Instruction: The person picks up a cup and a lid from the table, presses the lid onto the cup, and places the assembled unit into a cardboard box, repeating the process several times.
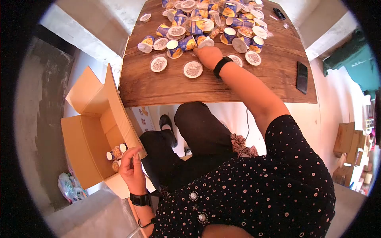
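Head view, seated at the brown wooden bench (pixel 166 85). My right hand (pixel 208 55) is reaching to the far middle of the bench, at the near edge of a heap of small round plastic cups with blue-and-yellow printed sides and white foil lids (pixel 206 20). The fingers are curling over one white-lidded cup (pixel 206 43) at the heap's edge; whether the grip is already closing on it I cannot tell, since the back of the hand is hiding the fingertips. A black wristband (pixel 222 66) is sitting on that wrist.

My left hand (pixel 130 164) is hanging low at the near left, over the rim of an open brown cardboard box (pixel 85 131) standing on the floor. The fingers are loosely bent, grip narrow and holding nothing that I can see. A few of the same cups (pixel 116 152) are lying in the box bottom, just beside that hand.

Loose single cups (pixel 193 69) are lying lid-up on the bench near the heap. A black phone (pixel 302 77) is lying at the right of the bench, well apart.

Handling judgement: the cups are looking light, thin-walled and easily dented, with the foil lid the weak part. Taking hold around the side wall, fingers spread, not pressing on the lid.
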`<action>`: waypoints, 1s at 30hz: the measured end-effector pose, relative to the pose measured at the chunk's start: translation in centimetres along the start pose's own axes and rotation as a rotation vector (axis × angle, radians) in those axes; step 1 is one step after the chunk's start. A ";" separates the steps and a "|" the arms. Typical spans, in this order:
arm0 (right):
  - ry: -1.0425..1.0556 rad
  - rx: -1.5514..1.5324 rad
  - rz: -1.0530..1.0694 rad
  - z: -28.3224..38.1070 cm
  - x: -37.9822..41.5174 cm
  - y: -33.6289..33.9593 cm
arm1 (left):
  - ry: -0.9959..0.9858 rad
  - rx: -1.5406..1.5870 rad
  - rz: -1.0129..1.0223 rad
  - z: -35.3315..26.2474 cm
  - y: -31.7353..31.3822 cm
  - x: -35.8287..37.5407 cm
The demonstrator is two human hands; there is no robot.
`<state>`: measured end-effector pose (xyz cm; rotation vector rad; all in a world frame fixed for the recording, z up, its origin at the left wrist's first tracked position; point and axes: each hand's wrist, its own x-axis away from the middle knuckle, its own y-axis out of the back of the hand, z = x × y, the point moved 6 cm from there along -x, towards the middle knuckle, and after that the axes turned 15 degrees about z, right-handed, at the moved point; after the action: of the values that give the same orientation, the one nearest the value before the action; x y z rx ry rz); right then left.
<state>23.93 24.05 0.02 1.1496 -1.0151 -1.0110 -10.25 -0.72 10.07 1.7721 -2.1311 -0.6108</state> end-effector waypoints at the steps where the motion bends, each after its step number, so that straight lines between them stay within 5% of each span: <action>1: -0.021 0.020 0.035 -0.4 -0.5 -0.6 | 0.015 0.004 0.015 0.5 0.1 0.0; 7: -0.015 -0.034 -0.004 -1.0 0.6 -0.7 | 0.020 -0.006 0.055 0.1 -0.1 -0.4; 11: 0.215 -0.516 -0.162 -2.5 1.1 -0.1 | 0.043 0.087 0.063 1.2 -0.7 -0.1; 15: 0.178 -0.779 -0.205 -2.8 2.0 1.4 | 0.040 0.167 0.062 1.0 -1.0 0.0; 17: -0.068 -1.142 0.043 -3.0 2.3 0.4 | 0.031 0.132 0.057 0.9 -0.8 0.1; 22: 0.130 -0.921 -0.100 -1.2 1.8 -0.8 | 0.026 0.119 0.041 1.2 -0.3 0.7; 26: 0.185 -0.732 -0.018 0.2 1.1 -1.9 | 0.017 0.136 0.033 1.1 -0.2 0.8; 30: -0.070 -0.953 0.100 -0.4 1.0 -3.9 | -0.012 0.160 0.007 1.2 0.0 1.0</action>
<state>24.21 22.72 -3.75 0.2748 -0.5054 -1.2499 -11.04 -1.59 8.94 1.8448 -2.2498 -0.4620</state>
